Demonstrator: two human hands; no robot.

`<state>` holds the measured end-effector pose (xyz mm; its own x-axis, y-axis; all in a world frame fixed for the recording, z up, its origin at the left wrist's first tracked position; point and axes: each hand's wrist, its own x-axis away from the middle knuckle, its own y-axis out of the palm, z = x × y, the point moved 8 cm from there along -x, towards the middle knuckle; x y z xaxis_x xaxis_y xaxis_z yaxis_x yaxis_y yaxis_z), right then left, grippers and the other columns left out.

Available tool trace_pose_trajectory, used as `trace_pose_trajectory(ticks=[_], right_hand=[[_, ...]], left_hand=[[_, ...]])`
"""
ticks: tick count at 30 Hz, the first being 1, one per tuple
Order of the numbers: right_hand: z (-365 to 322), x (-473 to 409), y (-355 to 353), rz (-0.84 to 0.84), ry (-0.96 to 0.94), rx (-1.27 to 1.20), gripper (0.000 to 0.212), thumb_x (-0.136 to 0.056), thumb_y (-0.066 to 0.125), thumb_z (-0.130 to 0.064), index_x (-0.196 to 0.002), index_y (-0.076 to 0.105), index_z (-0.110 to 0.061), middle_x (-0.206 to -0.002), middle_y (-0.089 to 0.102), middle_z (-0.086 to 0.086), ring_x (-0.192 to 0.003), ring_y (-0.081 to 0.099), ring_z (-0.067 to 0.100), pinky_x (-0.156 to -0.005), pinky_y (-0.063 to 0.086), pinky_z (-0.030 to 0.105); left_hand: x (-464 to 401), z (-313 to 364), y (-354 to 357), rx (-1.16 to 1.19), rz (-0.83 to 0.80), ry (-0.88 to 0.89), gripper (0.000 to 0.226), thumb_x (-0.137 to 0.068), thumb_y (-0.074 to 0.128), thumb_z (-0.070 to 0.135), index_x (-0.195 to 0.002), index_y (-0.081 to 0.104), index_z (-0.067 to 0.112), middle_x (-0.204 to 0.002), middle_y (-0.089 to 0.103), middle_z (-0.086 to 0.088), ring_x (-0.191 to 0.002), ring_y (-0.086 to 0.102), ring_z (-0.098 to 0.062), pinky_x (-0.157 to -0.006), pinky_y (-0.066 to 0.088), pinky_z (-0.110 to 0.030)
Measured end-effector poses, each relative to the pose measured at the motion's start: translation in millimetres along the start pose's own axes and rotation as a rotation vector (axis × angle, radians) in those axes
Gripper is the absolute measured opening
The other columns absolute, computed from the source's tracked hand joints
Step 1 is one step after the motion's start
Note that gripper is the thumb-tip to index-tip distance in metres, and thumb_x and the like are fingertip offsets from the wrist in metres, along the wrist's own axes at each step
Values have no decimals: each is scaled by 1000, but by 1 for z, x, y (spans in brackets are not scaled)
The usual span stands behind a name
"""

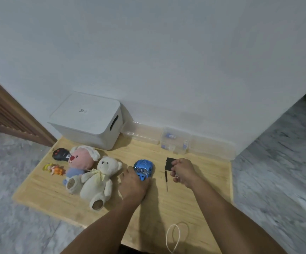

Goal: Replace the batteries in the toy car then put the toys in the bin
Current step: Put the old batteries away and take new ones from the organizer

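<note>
Item: blue toy car (143,169), on the wooden board (194,198), taken here as the landmark.

- Handling, as a judgement: small, light, rigid; the glossy shell looks slippery. Best taken across the flanks, clear of the wheels.
- Left hand (133,186): lies over the car's near side, fingers curled against the body, steadying it on the board.
- Right hand (183,171): right of the car, pinches a flat black plate (169,164), probably the battery cover, between thumb and fingers. Thin and stiff; hold by the edges.
- Screwdriver (166,180): lies on the board between car and right hand, touching neither.
- Soft toys left of the car: cream teddy bear (99,178), pink plush (80,164), small orange doll (54,169), black toy (60,154). The plush ones are light and yielding and take any grip.
- White bin (86,121): behind the car to the left, lid on; contents hidden.
- Clear boxes (174,142): behind the car to the right, along the wall; the middle ones hold small blue-and-white items, perhaps batteries, too blurred to confirm.
</note>
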<state>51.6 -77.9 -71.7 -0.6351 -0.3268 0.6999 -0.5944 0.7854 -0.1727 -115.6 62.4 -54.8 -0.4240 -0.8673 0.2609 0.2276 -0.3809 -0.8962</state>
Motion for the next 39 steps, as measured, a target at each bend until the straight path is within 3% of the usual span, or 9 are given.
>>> trace_pose_trajectory(ticks=[9,13,17,19,21,25,31,36,39], right_hand=[[-4,5,-21,42,38,-133,20,-96,43,3,-109,57,-5,-87,57,13,-65,55,21,-52,45,30],[-6,6,-47,133,77,-307,15,-97,47,-3,-107,59,-4,-84,58,12,-63,53,18,-50,39,26],[-2,0,-78,231,95,-521,16,-96,50,-5,-110,58,-3,-82,59,12,-57,52,18,-44,38,23],[-2,-3,-92,260,86,-621,18,-97,48,-6,-112,56,-5,-79,59,11,-56,52,17,-40,38,20],[-3,-5,-104,267,75,-708,15,-97,47,-6,-110,54,-6,-75,58,10,-54,51,16,-38,39,18],[-5,-7,-114,258,80,-811,8,-95,49,-2,-101,54,-3,-73,58,11,-54,52,17,-37,40,18],[-6,-7,-113,207,122,-994,6,-94,55,-2,-97,58,-6,-78,59,11,-58,56,15,-38,41,17],[-10,-9,-120,248,98,-969,13,-93,52,-1,-100,61,-5,-80,61,10,-58,56,16,-39,42,18],[-14,-10,-124,274,59,-1002,17,-95,51,-1,-110,57,-1,-93,64,14,-67,63,22,-49,49,26]], left_hand=[[-7,23,-4,-98,25,80,80,-72,65,66,-127,38,14,-125,47,-7,-120,43,-27,-97,39,-40],[-8,67,-6,-18,82,279,52,-85,57,50,-124,51,16,-122,52,-5,-115,44,-23,-96,37,-36],[-3,117,-8,378,0,386,28,-83,66,20,-109,64,9,-108,60,-6,-100,56,-23,-87,47,-35],[-5,137,3,500,-151,347,22,-81,67,13,-103,66,9,-96,64,-3,-87,60,-21,-79,48,-28],[-4,154,22,653,-399,238,14,-82,68,16,-95,67,11,-87,65,-3,-82,61,-22,-76,49,-31],[5,180,49,908,-739,-40,13,-94,56,24,-90,63,14,-99,67,-10,-90,61,-26,-84,49,-41],[12,201,62,1046,-865,-259,32,-95,48,29,-118,54,7,-103,57,-8,-92,54,-25,-78,41,-38],[11,212,65,1100,-880,-256,32,-96,46,29,-123,53,14,-126,55,-5,-104,54,-25,-81,42,-41],[11,213,66,1077,-890,-241,31,-95,49,32,-124,51,20,-132,51,-6,-113,52,-26,-89,43,-45]])
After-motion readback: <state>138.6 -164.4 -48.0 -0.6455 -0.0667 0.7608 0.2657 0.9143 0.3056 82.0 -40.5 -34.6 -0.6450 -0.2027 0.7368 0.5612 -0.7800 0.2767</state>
